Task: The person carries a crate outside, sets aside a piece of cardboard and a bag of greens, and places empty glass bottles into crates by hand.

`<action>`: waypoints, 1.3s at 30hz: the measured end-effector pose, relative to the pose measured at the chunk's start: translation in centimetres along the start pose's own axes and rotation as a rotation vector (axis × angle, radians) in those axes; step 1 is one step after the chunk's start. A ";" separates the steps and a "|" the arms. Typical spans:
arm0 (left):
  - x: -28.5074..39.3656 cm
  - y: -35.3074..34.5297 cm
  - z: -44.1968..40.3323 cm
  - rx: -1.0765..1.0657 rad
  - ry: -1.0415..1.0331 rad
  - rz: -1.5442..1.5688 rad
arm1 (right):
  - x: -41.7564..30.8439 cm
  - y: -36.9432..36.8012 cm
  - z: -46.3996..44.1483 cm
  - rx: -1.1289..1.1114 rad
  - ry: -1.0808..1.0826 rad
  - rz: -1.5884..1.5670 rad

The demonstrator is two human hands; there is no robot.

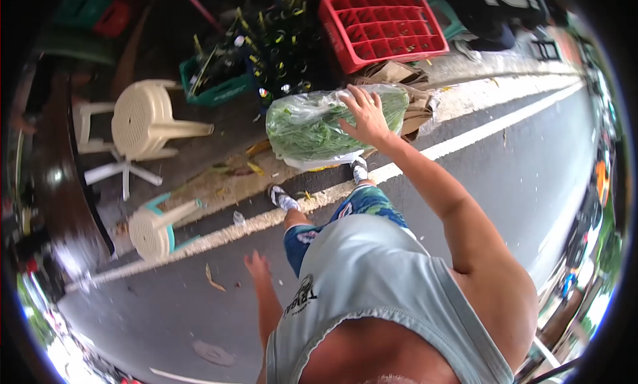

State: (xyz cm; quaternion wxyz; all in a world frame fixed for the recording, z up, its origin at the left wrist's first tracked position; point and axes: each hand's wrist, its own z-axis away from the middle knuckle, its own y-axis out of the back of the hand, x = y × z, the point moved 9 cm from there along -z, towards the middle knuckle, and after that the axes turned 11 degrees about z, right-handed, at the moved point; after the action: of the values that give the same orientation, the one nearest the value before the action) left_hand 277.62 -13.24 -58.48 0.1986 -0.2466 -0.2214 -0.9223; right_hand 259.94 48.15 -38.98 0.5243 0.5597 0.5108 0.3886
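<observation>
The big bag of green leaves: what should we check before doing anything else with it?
1. Right hand on the bag: ok, fingers spread.
2. Left hand on it too: not ok, it's out over the road.
3. Bag's opening closed: cannot tell.
4. Beige stool apart from the bag: ok, off to the left.
5. Bag light enough: cannot tell.

Red crate (pixel 435 43), green leafy bag (pixel 309 134), blue-green patterned shorts (pixel 379 204), cream stool (pixel 135 118)
</observation>
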 end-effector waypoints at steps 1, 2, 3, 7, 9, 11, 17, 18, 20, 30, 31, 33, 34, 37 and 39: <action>0.1 1.3 -2.1 -0.028 0.003 -0.009 | 0.2 0.7 0.9 0.030 -0.051 -0.055; -0.5 4.0 -4.5 -0.018 -0.012 -0.154 | 0.2 1.5 2.1 0.054 -0.107 -0.118; -0.1 6.2 -6.1 0.006 -0.034 -0.289 | 0.4 1.7 3.2 0.102 -0.149 -0.205; 8.2 5.1 -9.8 -0.056 -0.066 -0.332 | 0.4 1.2 6.7 0.007 -0.297 -0.262; 15.6 -2.0 -6.6 -0.184 -0.113 -0.351 | 1.2 1.6 6.6 -0.112 -0.344 -0.398; 18.9 -7.7 -6.9 -0.317 -0.254 -0.238 | 3.0 1.4 5.6 -0.143 -0.376 -0.464; 29.1 -22.5 4.3 -0.543 -0.511 -0.363 | 6.5 0.3 0.4 -0.101 -0.400 -0.612; 30.3 -24.9 6.5 -0.597 -0.576 -0.369 | 6.6 0.1 0.0 -0.086 -0.365 -0.592; 32.7 -30.0 10.6 -0.669 -0.682 -0.424 | 6.4 -0.3 -1.7 -0.122 -0.366 -0.591; 35.6 -63.7 21.7 -0.922 -1.549 -0.889 | 8.2 -5.7 -28.9 0.190 -0.441 -0.433; 34.8 -66.5 21.2 -0.951 -1.535 -0.955 | 8.5 -7.8 -31.1 0.068 -0.483 -0.374; 33.1 -69.6 19.6 -0.987 -1.468 -1.023 | 7.9 -11.7 -34.8 -0.147 -0.457 -0.288; 32.6 -71.1 19.0 -0.979 -1.493 -1.138 | 8.2 -14.7 -37.0 -0.214 -0.400 -0.220; 32.5 -71.1 17.0 -0.944 -1.524 -1.262 | 7.5 -18.9 -38.4 -0.327 -0.337 -0.193; 34.2 -70.3 17.4 -1.015 -1.577 -0.955 | 7.4 -14.4 -37.3 -0.227 -0.279 -0.300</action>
State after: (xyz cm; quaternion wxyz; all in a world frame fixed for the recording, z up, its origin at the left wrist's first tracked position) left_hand 223.23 44.64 -48.19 -0.5125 -0.7185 0.0503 -0.4676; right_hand 222.69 61.49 -48.33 0.7011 0.4635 0.4638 0.2801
